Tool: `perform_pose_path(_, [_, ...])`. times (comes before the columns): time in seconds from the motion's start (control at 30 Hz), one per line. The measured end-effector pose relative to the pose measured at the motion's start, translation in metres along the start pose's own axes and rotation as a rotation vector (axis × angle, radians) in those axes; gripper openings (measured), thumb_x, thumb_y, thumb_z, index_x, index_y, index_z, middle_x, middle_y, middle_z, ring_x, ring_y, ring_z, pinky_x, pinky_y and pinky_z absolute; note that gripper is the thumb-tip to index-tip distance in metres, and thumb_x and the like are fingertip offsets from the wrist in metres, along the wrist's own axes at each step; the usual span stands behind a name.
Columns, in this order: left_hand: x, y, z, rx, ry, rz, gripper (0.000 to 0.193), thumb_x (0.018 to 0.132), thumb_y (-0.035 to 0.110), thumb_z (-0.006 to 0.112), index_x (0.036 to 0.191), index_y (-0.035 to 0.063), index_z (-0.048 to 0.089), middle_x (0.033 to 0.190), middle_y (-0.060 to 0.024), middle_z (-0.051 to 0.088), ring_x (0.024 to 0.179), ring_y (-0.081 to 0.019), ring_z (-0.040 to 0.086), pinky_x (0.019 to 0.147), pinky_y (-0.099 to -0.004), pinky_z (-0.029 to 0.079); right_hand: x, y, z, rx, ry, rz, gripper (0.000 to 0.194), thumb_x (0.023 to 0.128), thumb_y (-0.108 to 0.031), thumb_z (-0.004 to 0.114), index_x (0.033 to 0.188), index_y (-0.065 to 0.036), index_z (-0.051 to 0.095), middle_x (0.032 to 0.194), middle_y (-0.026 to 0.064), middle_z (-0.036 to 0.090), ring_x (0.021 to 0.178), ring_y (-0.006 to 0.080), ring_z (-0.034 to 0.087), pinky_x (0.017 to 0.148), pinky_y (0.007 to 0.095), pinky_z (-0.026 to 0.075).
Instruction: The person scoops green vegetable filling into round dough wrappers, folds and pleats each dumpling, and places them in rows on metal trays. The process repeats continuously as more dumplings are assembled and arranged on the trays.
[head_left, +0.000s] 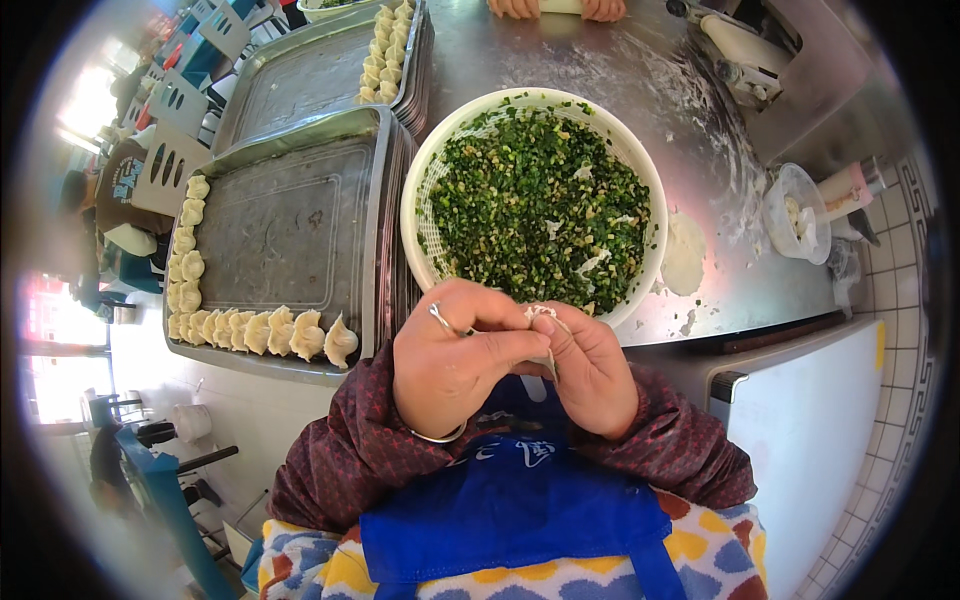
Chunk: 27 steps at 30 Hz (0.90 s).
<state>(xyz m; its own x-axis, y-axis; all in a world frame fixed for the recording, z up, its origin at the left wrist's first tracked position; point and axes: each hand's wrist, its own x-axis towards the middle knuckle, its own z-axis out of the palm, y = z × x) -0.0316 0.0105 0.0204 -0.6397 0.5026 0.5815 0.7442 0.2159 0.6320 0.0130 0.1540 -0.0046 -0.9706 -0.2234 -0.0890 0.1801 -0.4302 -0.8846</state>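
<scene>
Between them, my left hand (469, 352) and my right hand (592, 364) hold a dumpling (551, 326), its dough edge pinched by the fingers of both. The fingers hide most of it. Just beyond them stands a white plastic basket (658, 217) full of chopped green filling (532, 202) with small pale bits. On the left lies a metal tray (277, 217); pleated dumplings (281, 330) line its near edge and its left side. A flat round dough wrapper (684, 255) rests on the table right of the basket.
Another tray (292, 75) with dumplings lies farther back on the steel table (637, 75), which bears flour. Across it are another person's hands (555, 7) on dough. At right stand a dough-rolling machine (742, 45) and a plastic tub (796, 214).
</scene>
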Motion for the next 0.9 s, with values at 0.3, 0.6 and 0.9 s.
perform_pose_path(0.3, [0.003,0.002,0.006,-0.469,0.116,-0.567,0.012,0.071,0.000,0.066,0.083,0.0005,0.062,0.079,-0.0097,0.062,0.067,-0.0164,0.062,0.062,-0.0241,0.048,0.005,-0.018,-0.012,-0.404,-0.084,-0.128,0.052,0.093,-0.008,0.033,0.136,0.001,0.006,0.098,0.0112,0.056,0.086,0.0112,0.053,0.077,0.0202,0.040])
perform_pose_path(0.6, [0.002,-0.004,0.006,-0.156,0.095,-0.393,0.035,0.075,0.005,0.062,0.105,0.0015,0.044,0.096,-0.0157,0.056,0.089,-0.0273,0.056,0.074,-0.0302,0.045,0.005,-0.012,-0.024,-0.362,-0.025,-0.092,0.057,0.075,0.007,0.060,0.125,0.001,0.033,0.109,0.0105,0.051,0.100,0.0167,0.052,0.084,0.0273,0.044])
perform_pose_path(0.9, [-0.015,-0.012,0.003,-0.486,-0.243,-0.347,0.107,0.071,0.035,0.070,0.134,-0.0052,-0.007,0.128,-0.0329,0.032,0.118,-0.0341,0.039,0.095,-0.0346,0.033,0.007,-0.006,-0.027,0.211,-0.147,0.049,0.036,0.077,0.007,0.058,0.111,0.003,0.048,0.102,0.0095,0.057,0.095,0.0141,0.055,0.081,0.0255,0.045])
